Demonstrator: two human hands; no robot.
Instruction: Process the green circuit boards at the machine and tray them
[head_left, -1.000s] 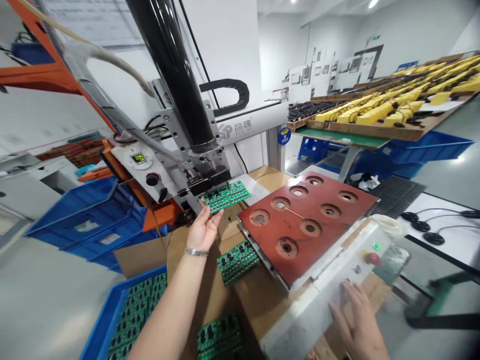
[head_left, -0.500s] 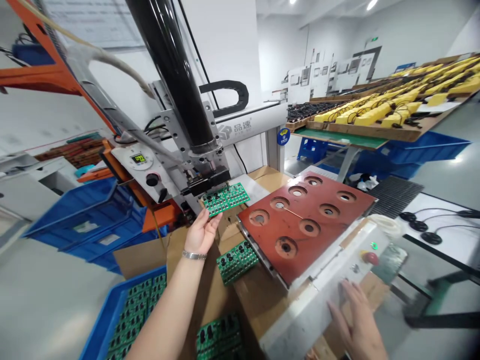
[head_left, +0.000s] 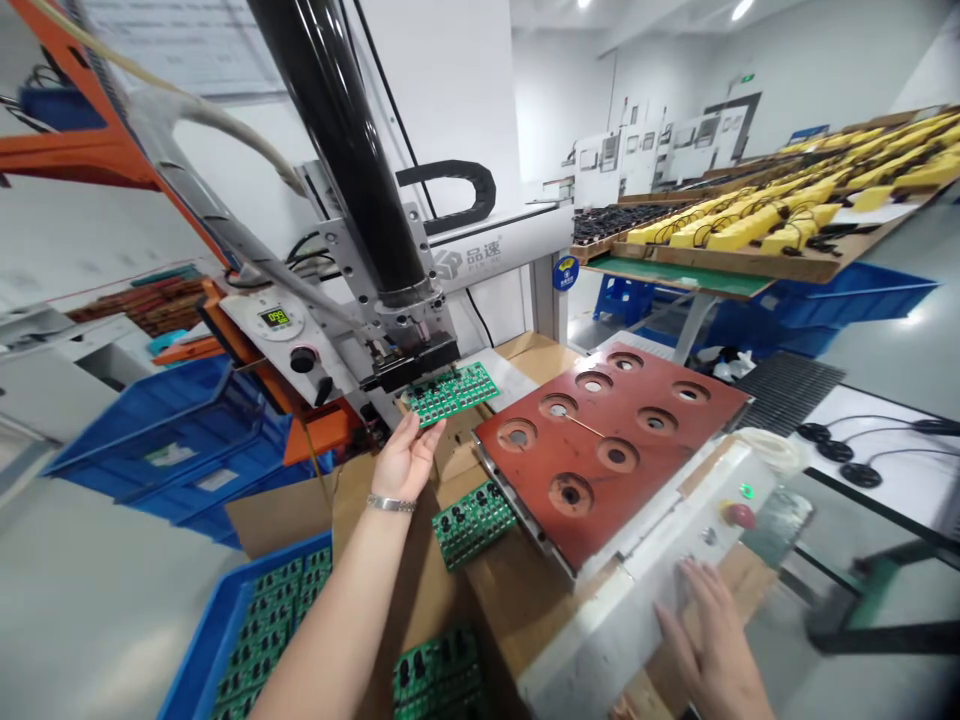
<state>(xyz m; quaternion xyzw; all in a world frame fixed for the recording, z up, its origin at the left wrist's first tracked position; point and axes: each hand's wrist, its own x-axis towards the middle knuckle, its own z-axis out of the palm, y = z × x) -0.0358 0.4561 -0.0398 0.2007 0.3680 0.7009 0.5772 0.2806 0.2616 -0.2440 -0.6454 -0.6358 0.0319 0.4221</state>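
Between the thumb and fingers of my left hand (head_left: 407,455) is the near edge of a green circuit board (head_left: 457,393). The board's far side lies under the black head (head_left: 416,362) of a white machine. My right hand (head_left: 709,635) rests on the machine's white front panel (head_left: 660,550), fingers spread, holding nothing, near a red knob (head_left: 741,515) and a green-lit button (head_left: 747,491). Left of this panel is a red-brown plate (head_left: 600,440) with several round recesses. A second circuit board (head_left: 474,525) lies beside the plate's left edge.
A blue tray (head_left: 196,625) of circuit boards stands at the lower left, with more boards (head_left: 439,675) at bottom centre. Stacked blue bins (head_left: 172,430) are on the left. Black cables lie on a white table (head_left: 862,430) at right. Yellow parts (head_left: 750,228) fill tables behind.
My left hand and the circuit board in it are almost where they were, with only a very slight shift. The right hand stays on the panel.
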